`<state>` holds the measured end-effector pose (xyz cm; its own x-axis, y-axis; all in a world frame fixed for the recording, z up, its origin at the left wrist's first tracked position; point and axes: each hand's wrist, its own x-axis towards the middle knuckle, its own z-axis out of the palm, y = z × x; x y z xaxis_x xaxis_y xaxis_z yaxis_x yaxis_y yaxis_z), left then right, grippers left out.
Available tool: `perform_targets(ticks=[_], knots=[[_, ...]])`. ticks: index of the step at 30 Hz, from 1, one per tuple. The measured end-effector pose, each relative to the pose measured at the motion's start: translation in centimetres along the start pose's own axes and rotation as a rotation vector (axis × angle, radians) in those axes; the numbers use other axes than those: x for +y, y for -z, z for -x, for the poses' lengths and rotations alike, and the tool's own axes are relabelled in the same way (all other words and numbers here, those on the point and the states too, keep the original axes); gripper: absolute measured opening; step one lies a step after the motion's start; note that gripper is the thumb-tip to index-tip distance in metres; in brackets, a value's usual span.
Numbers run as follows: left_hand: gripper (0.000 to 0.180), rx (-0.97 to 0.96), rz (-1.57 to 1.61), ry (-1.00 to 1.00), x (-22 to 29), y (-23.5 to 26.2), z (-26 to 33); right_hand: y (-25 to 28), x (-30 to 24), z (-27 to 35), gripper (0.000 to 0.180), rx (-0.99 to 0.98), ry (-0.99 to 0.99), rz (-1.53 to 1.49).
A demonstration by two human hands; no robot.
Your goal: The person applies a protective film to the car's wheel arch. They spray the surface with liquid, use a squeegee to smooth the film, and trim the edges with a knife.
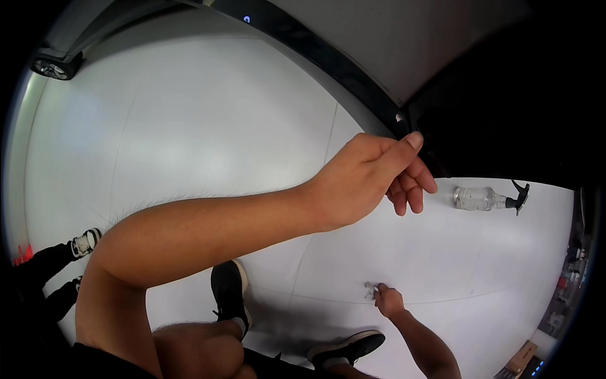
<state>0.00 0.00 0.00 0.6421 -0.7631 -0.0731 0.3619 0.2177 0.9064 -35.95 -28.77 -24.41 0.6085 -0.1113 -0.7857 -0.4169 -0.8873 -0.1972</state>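
My left hand [372, 174] reaches across to the lower edge of a grey car body panel [360, 38]. Its thumb lies against the side of the index finger in a pinch, while the other fingers curl loosely below. Whatever is between thumb and finger, if anything, is hidden. Just above the thumb, a small pale spot [399, 117] shows at the panel's dark edge. Lower down, my right hand [389, 301] is closed on a small crumpled whitish piece [370, 290], over the floor. A clear spray bottle [476, 199] with a black trigger head lies on its side beyond both hands.
Pale floor [189, 120] stretches beneath the car. A car wheel [55, 66] stands far left. Another person's shoe [86, 242] is at the left edge. My own dark shoes [228, 287] are below. A cardboard box [522, 357] sits at the lower right.
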Motion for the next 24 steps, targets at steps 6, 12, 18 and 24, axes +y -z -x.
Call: perform_targets(ticks=[6, 12, 18, 24], knots=[[0.069, 0.018, 0.032, 0.01, 0.02, -0.06, -0.08, -0.06, 0.08, -0.26, 0.024, 0.029, 0.009, 0.022], [0.065, 0.009, 0.06, -0.009, -0.19, 0.15, -0.06, -0.19, 0.11, -0.32, 0.024, 0.012, -0.005, 0.033], [0.065, -0.007, 0.086, -0.03, -0.42, 0.32, -0.07, -0.64, 0.47, -0.51, 0.023, 0.023, 0.005, 0.019], [0.071, -0.016, 0.031, 0.004, -0.1, 0.25, -0.06, -0.55, 0.31, -0.44, 0.024, 0.033, 0.02, 0.018]])
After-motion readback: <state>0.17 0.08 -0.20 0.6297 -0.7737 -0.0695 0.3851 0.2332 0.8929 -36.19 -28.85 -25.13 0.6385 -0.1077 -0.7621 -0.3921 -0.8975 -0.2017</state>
